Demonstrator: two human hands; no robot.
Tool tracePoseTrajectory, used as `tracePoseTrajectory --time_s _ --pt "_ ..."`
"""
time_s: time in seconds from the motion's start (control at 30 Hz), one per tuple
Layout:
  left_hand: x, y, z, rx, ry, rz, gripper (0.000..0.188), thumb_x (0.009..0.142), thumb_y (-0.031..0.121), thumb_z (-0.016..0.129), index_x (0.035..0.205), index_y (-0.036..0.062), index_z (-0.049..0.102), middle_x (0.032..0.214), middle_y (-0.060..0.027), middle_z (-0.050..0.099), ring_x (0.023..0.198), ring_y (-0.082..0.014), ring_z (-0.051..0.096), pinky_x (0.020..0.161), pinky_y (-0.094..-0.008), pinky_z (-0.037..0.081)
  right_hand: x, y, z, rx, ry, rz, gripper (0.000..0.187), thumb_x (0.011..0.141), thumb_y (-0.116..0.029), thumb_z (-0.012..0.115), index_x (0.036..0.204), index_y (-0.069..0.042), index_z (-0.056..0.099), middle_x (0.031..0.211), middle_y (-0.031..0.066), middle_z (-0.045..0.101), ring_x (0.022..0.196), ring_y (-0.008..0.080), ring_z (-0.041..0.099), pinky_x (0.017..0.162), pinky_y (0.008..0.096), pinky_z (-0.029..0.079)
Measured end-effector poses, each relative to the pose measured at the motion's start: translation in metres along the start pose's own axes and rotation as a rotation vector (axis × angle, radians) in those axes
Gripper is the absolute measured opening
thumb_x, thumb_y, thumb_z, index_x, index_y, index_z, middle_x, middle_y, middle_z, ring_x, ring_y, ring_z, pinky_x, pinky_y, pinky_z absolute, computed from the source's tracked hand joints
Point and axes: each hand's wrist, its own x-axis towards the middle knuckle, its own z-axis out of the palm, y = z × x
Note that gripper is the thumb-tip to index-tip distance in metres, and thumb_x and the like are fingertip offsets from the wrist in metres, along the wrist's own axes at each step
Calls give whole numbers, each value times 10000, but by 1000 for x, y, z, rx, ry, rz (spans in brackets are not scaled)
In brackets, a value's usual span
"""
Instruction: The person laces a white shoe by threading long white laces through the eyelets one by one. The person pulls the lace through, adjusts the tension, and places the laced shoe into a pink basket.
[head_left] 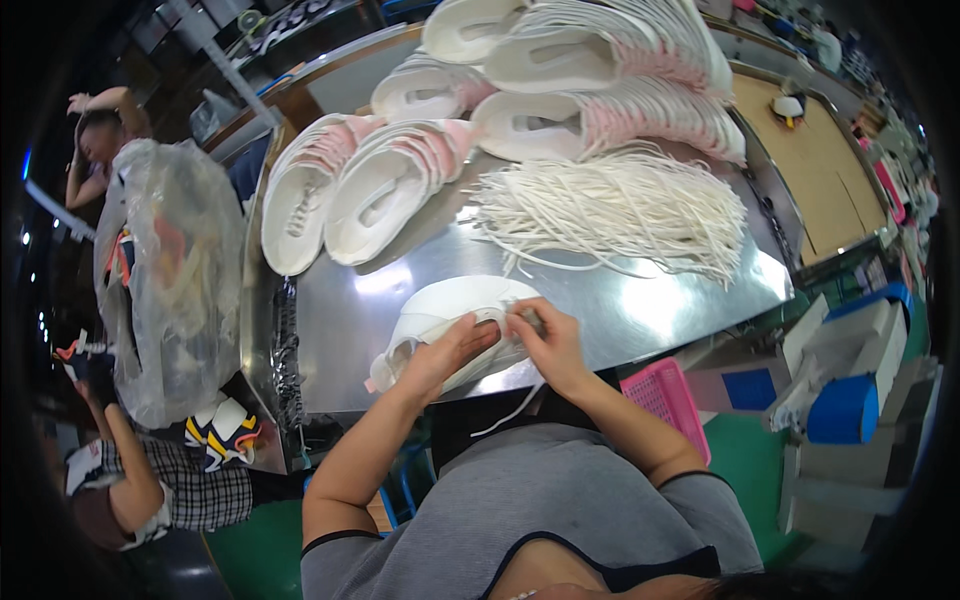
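Note:
A white shoe upper (445, 303) lies near the front edge of the metal table, in front of my body. My left hand (450, 352) is closed on it, with the fingers at its opening. My right hand (550, 342) is pinched at the other end of the upper, by the eyelet area. From beneath that hand a white shoelace (517, 412) hangs over the table edge toward my lap. It seems to run into the right fingers, though their tips are partly hidden. Beyond the upper, a heap of loose white shoelaces (620, 210) covers the table.
Nested stacks of white and pink shoe uppers (400, 185) stand at the back of the metal table (350, 340). A pink basket (668, 400) sits below its right edge. At the left are a plastic-covered bundle (175, 270) and people; at the right, a machine with a blue part (843, 408).

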Motion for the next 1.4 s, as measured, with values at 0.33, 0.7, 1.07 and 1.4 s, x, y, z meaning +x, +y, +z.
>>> tracePoseTrajectory --time_s 0.33,0.7,1.07,1.4 --pt "-6 -22 5 -34 0 301 434 1016 261 565 1349 -14 527 1288 -102 604 1132 -195 603 1044 -353 457 10 -32 -1 195 -301 393 130 952 -148 606 883 -40 629 680 -4 636 598 45 528 549 209 385" --pt "-2 -19 15 0 221 459 267 943 185 693 1162 32 677 1063 -44 697 925 -125 658 801 -249 534 12 -35 -2 -324 -318 135 108 928 -142 629 937 -34 632 674 13 641 632 56 579 576 239 449" --pt "-13 -22 12 240 320 449 257 936 176 698 1147 31 689 1040 -50 709 898 -119 666 764 -242 539 0 -39 -14 -128 -299 198 157 977 -114 594 1085 -3 568 917 162 712 877 252 720 747 330 544" --pt "-19 -20 15 1003 436 869 241 936 127 659 1159 39 671 992 -125 710 862 -234 698 765 -320 551 1 -35 -15 -458 -352 33 129 972 -116 587 1029 -1 574 892 173 713 748 299 702 657 364 535"
